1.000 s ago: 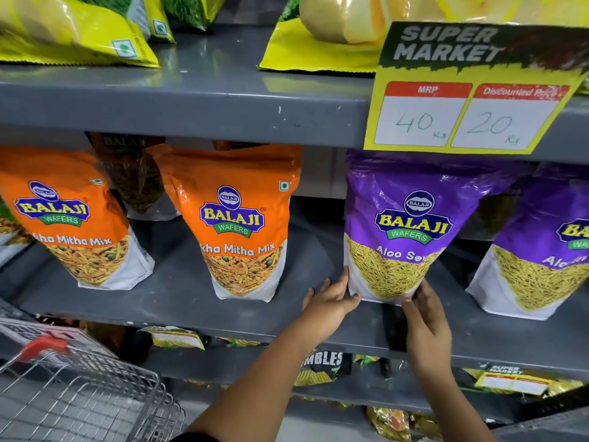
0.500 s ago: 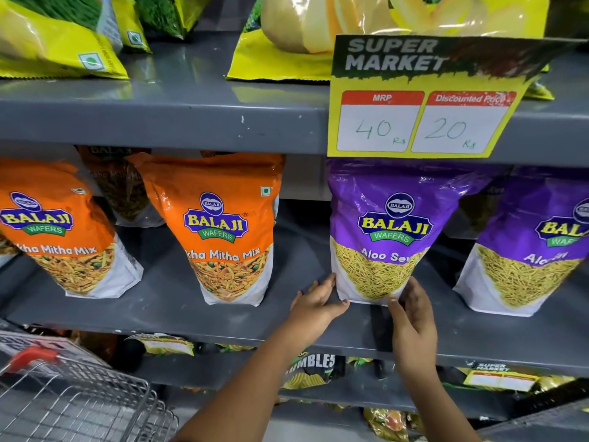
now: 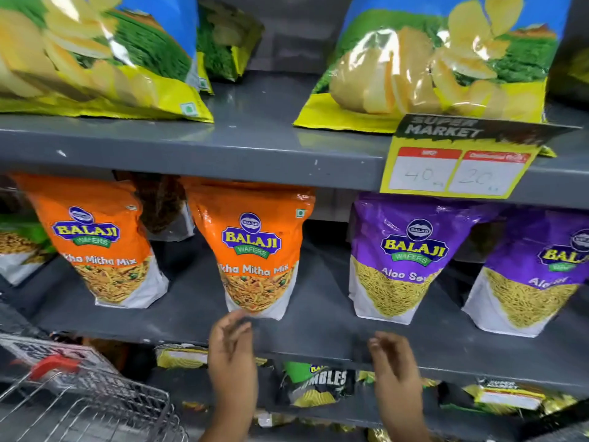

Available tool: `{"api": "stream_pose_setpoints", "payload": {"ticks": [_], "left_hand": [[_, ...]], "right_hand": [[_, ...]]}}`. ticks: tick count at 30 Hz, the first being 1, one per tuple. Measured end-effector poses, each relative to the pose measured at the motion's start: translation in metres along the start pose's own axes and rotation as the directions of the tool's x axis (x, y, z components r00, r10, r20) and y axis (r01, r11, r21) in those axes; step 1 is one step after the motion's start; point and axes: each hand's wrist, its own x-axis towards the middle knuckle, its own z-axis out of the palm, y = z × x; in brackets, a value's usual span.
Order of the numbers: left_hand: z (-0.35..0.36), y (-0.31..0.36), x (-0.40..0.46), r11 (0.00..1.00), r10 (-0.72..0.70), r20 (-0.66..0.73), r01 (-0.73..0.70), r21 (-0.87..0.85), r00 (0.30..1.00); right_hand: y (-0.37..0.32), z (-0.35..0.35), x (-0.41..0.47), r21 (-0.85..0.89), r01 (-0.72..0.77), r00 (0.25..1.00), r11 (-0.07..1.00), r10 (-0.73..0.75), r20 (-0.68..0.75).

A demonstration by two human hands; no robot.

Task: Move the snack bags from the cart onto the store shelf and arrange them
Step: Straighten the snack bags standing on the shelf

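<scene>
- Centre of frame: glossy orange plastic snack pouch stands upright on the grey metal middle shelf; a matching orange pouch stands at left.
- Right: two purple pouches, the nearer upright.
- Bottom centre: left hand, fingers loosely spread and empty, just below the centre pouch's base; right hand likewise empty, near the shelf edge.
- Bottom left: wire cart.
- Pouches look light, crinkly and slick; gripping both lower sides seems safest.

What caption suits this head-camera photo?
Two bare hands, left and right, hover empty before orange and purple snack bags.
</scene>
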Motion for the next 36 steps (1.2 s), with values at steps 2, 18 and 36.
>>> {"api": "stream_pose_setpoints", "payload": {"ticks": [2,18,36], "left_hand": [[-0.007,0.002,0.014,0.998,-0.059,0.059,0.058,0.018,0.997],[-0.028,-0.008,0.051,0.964,-0.230,0.319,0.171,0.203,0.920],[0.004,-0.008,-0.028,0.943,-0.199,0.452,0.045,0.329,0.870]], "right_hand": [[0.000,0.030,-0.012,-0.047,0.007,0.979,0.999,0.003,0.206],[0.003,0.128,-0.015,-0.309,-0.036,0.830,0.950,0.201,0.521],[0.000,0.020,0.000,0.104,-0.044,0.968,0.994,0.068,-0.241]]}}
